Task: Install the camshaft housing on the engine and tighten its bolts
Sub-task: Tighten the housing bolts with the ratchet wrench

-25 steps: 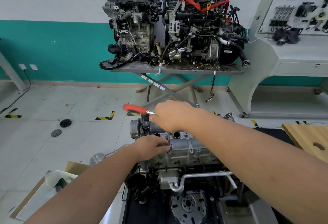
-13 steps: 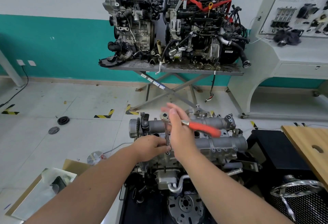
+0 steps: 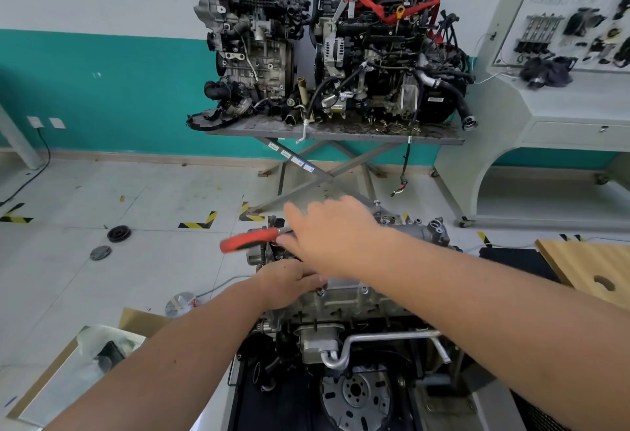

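Camshaft housing [image 3: 422, 231] atop engine [image 3: 344, 304], largely masked by both forearms; only grey right end and a strip along near edge visible. Bolts [image 3: 320, 292] on near flange small, hard to count. Ratchet [image 3: 252, 239] showing only red handle, blurred, jutting left past engine's left end; head and socket hidden beneath right hand [image 3: 335, 236]. Right hand over left part of housing, fingers extended leftward, resting along handle near its metal neck; whether thumb wraps underneath, cannot tell. Left hand [image 3: 289, 282] lower, at near left corner of housing, fingers curled downward onto something hidden by right wrist; object gripped not discernible. Lower engine front cut off by bottom edge, flywheel [image 3: 354, 396] partly seen. Beyond, two engines [image 3: 327, 48] on a scissor-leg table [image 3: 341, 132] against teal wall. Cardboard box [image 3: 78, 362] on floor at left, wooden board [image 3: 589, 270] at right.
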`<state>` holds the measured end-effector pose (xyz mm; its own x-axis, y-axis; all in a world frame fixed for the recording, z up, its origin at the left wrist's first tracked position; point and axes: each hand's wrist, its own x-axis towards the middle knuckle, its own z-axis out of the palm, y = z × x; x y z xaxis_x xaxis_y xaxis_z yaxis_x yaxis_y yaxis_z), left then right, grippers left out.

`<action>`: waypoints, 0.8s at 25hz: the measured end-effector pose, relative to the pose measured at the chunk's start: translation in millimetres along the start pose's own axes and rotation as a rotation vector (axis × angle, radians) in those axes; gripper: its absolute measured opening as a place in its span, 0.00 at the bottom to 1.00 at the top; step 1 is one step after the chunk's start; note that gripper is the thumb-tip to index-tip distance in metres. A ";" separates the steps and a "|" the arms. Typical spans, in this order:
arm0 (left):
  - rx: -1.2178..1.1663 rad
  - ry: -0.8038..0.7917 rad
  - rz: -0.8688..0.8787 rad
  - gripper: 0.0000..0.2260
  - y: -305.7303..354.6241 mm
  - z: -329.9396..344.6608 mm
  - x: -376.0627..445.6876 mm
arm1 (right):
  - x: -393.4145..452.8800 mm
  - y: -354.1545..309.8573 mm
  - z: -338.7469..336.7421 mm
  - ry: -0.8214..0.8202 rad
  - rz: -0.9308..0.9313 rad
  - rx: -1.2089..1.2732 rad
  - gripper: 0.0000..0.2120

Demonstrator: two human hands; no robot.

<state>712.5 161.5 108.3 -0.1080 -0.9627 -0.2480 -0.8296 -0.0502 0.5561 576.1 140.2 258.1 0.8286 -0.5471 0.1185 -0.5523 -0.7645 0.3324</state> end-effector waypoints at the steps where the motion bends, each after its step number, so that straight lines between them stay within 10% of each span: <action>1: 0.005 0.005 0.005 0.10 1.7 -0.8 -1.0 | 5.0 4.6 -7.1 -0.080 -0.024 0.025 0.15; 3: 0.032 0.009 0.027 0.14 5.3 -2.4 -2.0 | 14.0 17.6 -12.2 -0.282 0.111 0.411 0.10; 6: 0.043 0.011 0.034 0.15 7.4 -3.8 -3.4 | 10.2 19.2 -2.1 -0.352 0.553 1.760 0.07; 10: 0.056 0.028 0.054 0.15 8.9 -3.3 -2.2 | -3.0 6.8 31.9 0.155 0.778 2.608 0.09; 13: 0.062 0.026 0.058 0.14 6.1 -2.9 0.2 | -11.0 -11.5 52.0 0.475 0.698 2.350 0.09; 20: 0.163 0.046 0.081 0.10 0.1 2.2 2.2 | -19.0 -14.7 71.7 0.883 0.050 0.647 0.17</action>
<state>711.0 159.9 106.0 -0.1556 -0.9733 -0.1686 -0.8973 0.0679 0.4362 561.9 137.5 183.9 0.4351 -0.3424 0.8328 -0.3165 -0.9240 -0.2145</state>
